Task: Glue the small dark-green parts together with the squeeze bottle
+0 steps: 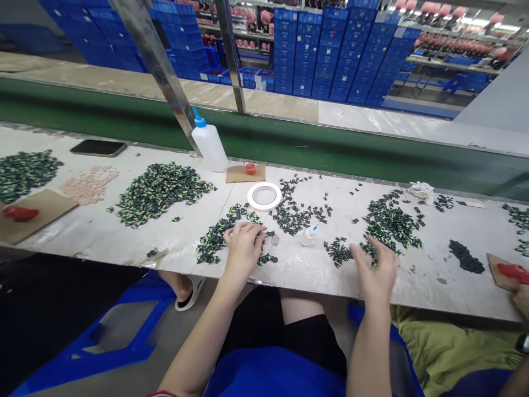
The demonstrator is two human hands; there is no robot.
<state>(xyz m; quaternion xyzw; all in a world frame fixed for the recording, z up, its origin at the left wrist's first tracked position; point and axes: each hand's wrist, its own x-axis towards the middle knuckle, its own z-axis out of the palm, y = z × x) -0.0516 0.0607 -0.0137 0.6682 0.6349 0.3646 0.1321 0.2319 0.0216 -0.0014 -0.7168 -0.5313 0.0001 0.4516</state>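
My left hand (244, 248) is over the right side of a pile of small dark green pieces with lime tips (215, 237). Its fingers are bent and drawn together; whatever is in them is too small to make out. My right hand (379, 270) has thumb and forefinger spread, at the near edge of another such pile (392, 220). Just left of it lies a small heap of plain dark pieces (339, 252). Between my hands stands a small white bottle with a blue tip (309, 236). More dark pieces (293, 215) lie scattered behind it.
A roll of white tape (264, 197), a red tub on cardboard (250, 169) and a large white squeeze bottle (210, 146) stand farther back. At left are a big pile (161, 193), pink pieces (91, 184) and a phone (98, 147). Another person's hand (521, 300) shows at far right.
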